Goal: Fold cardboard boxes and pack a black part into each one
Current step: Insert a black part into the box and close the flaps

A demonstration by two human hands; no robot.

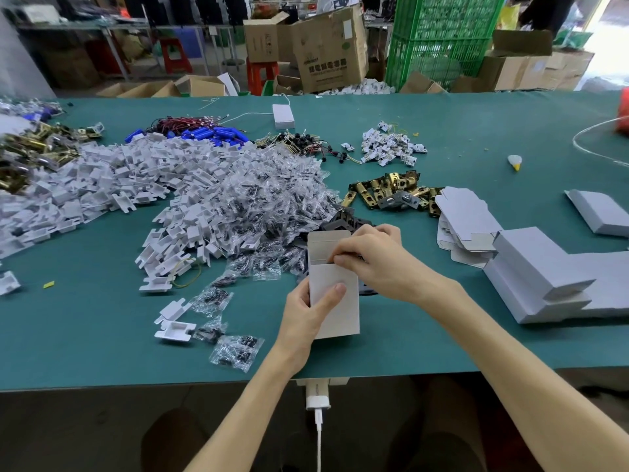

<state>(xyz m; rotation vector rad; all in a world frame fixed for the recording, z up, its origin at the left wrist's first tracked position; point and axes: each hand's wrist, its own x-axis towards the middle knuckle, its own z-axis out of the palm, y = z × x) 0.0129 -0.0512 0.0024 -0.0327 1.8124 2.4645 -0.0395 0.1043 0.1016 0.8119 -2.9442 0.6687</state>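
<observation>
Charger (317, 398) lettering blurred; box (341, 318) plain white.

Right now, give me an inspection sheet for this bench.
Surface: green table, crowded on the left.
Job's things: box upright, top flap open; black parts behind it; flat blanks and folded boxes to the right.
Clutter: white plastic pieces, small bags, brass latches, blue cells, glue bottle.
Hands: left hand grips the box; right hand pinches at its open top.
Cables: wire bundle at the far side; white cable hangs from a charger under the near edge.
Surroundings: cartons, green crates, red stools behind.
</observation>
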